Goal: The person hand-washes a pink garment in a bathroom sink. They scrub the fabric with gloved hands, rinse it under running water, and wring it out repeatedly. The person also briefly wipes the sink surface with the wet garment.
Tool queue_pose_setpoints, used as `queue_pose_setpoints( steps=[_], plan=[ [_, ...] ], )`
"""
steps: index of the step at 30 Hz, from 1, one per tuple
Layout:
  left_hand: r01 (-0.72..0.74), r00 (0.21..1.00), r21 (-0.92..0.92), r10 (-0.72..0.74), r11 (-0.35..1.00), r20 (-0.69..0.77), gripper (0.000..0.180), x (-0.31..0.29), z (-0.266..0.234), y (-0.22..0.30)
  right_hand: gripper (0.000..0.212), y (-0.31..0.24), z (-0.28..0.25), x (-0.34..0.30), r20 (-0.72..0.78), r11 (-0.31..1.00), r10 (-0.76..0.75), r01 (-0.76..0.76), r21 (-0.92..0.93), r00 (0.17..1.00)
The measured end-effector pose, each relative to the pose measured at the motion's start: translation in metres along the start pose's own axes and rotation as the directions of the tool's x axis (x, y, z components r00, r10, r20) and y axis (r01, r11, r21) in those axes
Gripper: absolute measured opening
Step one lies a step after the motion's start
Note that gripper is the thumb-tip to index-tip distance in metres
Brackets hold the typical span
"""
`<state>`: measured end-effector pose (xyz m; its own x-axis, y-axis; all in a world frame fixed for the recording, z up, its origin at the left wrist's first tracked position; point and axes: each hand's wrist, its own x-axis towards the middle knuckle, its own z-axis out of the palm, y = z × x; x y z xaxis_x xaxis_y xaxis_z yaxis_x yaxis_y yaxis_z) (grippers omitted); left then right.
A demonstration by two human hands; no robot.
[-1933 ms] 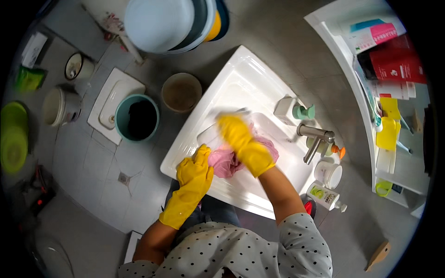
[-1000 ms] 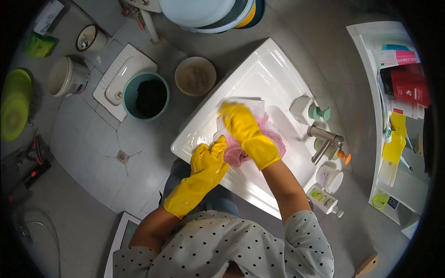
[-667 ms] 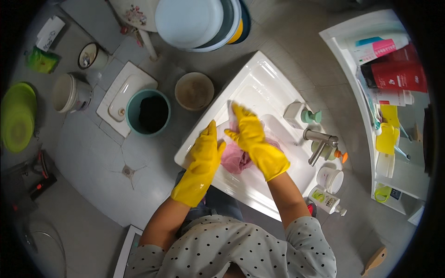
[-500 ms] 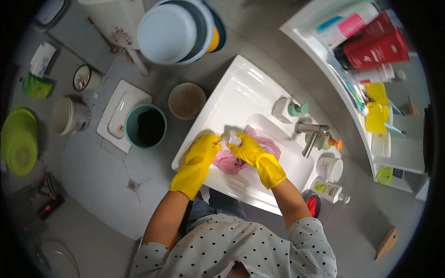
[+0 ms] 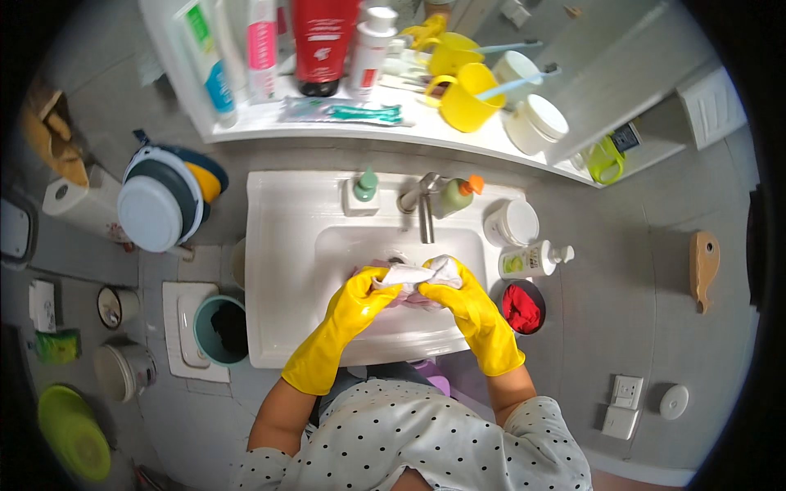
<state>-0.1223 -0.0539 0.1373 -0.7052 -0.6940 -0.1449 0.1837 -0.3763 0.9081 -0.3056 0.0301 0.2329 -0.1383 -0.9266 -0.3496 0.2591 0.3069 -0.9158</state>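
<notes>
Both my hands wear long yellow rubber gloves and meet over the white sink [image 5: 278, 286]. Between them a small white cloth [image 5: 407, 276] is stretched. My left hand [image 5: 364, 295] pinches its left end. My right hand [image 5: 460, 301] is closed on the bunched right end. Pink cloth [image 5: 419, 304] shows beneath and between the hands, mostly covered by them. Just beyond the hands stands the metal tap [image 5: 426, 214]; whether water runs from it I cannot tell.
On the sink's back edge stand a green-topped soap dispenser [image 5: 363, 196] and an orange-topped bottle [image 5: 457, 196]. A white jar [image 5: 514, 222], a pump bottle [image 5: 530, 260] and a bowl with red cloth [image 5: 521, 308] line the right. Overhead juts a loaded shelf [image 5: 311, 131]. A teal bucket [image 5: 214, 327] stands left.
My view has swung round so the sink now lies square before me. The white cloth, bunched at my right fingers before, is now spread between both hands, further from the pink cloth.
</notes>
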Motion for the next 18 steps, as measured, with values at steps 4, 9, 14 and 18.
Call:
queue_pose_setpoints(
  steps=[4, 9, 14, 18],
  plan=[
    [0.105, 0.993, -0.071, -0.101, 0.992, 0.057, 0.028, 0.010, 0.027, 0.032, 0.027, -0.009, -0.026, -0.015, 0.080, 0.993, 0.110, -0.105, -0.061, 0.991],
    [0.062, 0.996, -0.134, -0.052, 0.989, 0.077, 0.027, 0.023, 0.050, 0.030, 0.029, 0.017, -0.078, -0.014, 0.198, 0.992, 0.094, -0.074, -0.105, 0.976],
    [0.167, 0.976, -0.016, -0.168, 0.986, -0.142, 0.030, 0.021, 0.059, 0.024, 0.041, 0.042, -0.086, 0.004, 0.114, 0.955, -0.106, 0.069, 0.290, 0.988],
    [-0.060, 0.962, 0.049, 0.071, 0.997, -0.264, 0.029, 0.023, 0.064, 0.000, 0.044, 0.056, -0.080, 0.029, -0.006, 0.927, -0.036, 0.036, 0.374, 0.999]
  ],
)
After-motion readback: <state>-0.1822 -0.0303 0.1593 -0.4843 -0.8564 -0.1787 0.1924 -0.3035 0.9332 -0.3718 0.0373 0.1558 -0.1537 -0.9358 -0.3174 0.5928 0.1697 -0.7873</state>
